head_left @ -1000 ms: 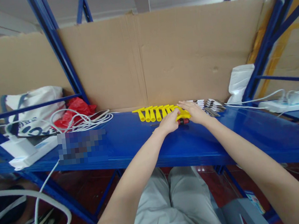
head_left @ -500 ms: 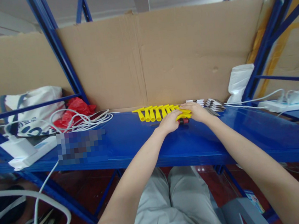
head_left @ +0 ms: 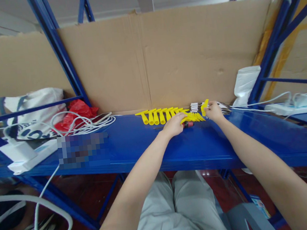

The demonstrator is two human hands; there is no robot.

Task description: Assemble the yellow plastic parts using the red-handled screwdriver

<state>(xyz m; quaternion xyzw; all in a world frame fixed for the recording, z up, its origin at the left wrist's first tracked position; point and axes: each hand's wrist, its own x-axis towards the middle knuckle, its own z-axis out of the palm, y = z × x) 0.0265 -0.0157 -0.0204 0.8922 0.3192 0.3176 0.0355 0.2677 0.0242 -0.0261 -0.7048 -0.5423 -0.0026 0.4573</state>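
Observation:
Yellow T-shaped plastic pieces with round hollow handles point(head_left: 156, 117) stand in a row along the back of the blue shelf. To their right, thinner yellow pieces point(head_left: 196, 116) lie slanted and overlapping. My left hand point(head_left: 174, 125) is at the left end of this overlapping group, its fingers closed around a yellow piece there. My right hand point(head_left: 214, 112) pinches one yellow plastic piece point(head_left: 204, 107), tilted upright and apart from the group. Below the pieces lies a screwdriver point(head_left: 189, 124) with a red and black handle, its thin shaft partly hidden behind my left hand.
Small white packets point(head_left: 194, 107) lie behind the yellow pieces. A white pouch point(head_left: 246, 85) leans at the right post. Left are coiled white cables point(head_left: 99, 122), a red plastic bag point(head_left: 80, 110), a cloth bag point(head_left: 38, 101) and a power strip point(head_left: 34, 160). Cardboard point(head_left: 180, 57) walls the back.
My right hand has moved right from the overlapping yellow pieces with one piece between its fingers, uncovering the rest of the group. My left hand has stayed in place.

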